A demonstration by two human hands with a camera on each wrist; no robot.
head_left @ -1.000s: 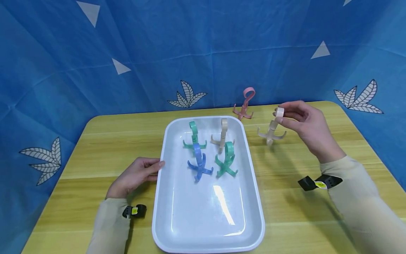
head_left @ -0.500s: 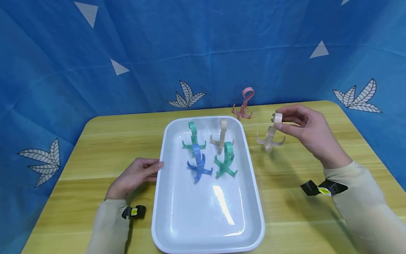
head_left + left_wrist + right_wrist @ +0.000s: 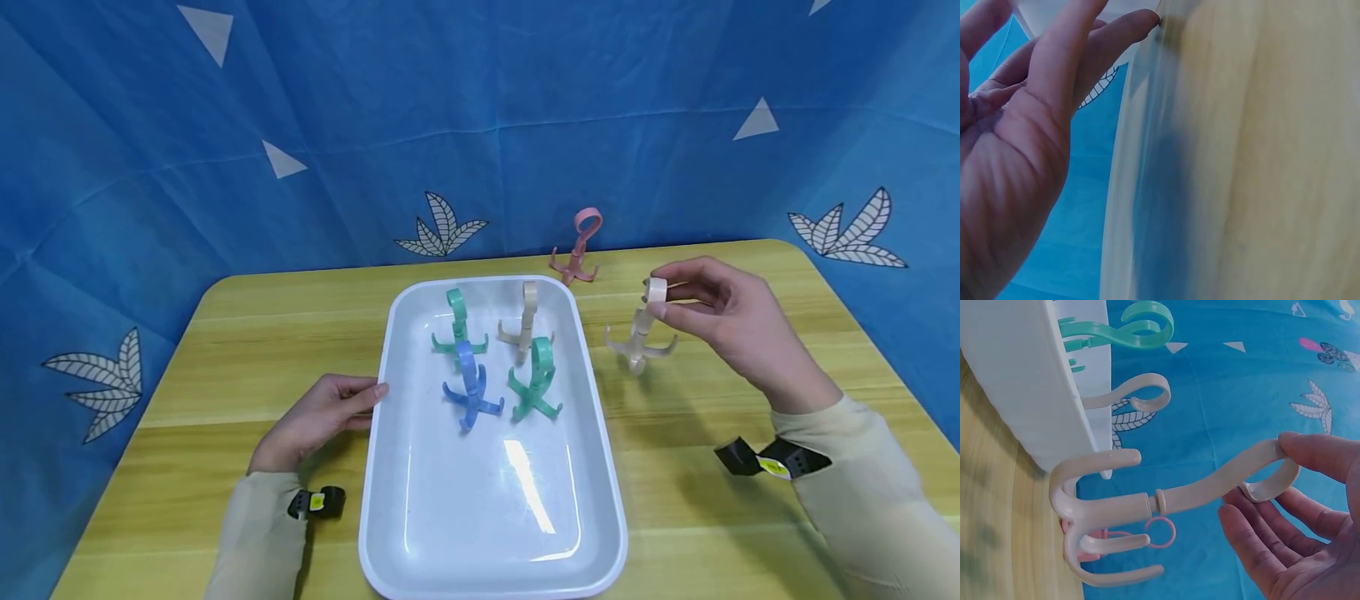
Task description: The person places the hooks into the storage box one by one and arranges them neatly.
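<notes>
My right hand [image 3: 727, 321] pinches the curled top of a beige rotating hook [image 3: 637, 342] between thumb and fingers, right of the tray. In the right wrist view this hook [image 3: 1116, 509] has its prongs toward the table; whether they touch it I cannot tell. At the tray's left side my left hand [image 3: 318, 421] holds the rim, thumb on top and fingers at the outer wall. Inside the white tray [image 3: 480, 525] stand two green hooks [image 3: 535, 387], a blue hook [image 3: 472, 392] and another beige hook [image 3: 527, 321], all upright in the far half.
A pink hook [image 3: 576, 254] stands near the table's back edge, behind the tray's far right corner. Behind the wooden table [image 3: 285, 325] hangs a blue patterned cloth [image 3: 390, 108]. The tray's raised wall lies between the held hook and the hooks inside.
My right hand has moved slightly nearer to me and lower in the head view, carrying the beige hook. The left hand and the tray have stayed in place.
</notes>
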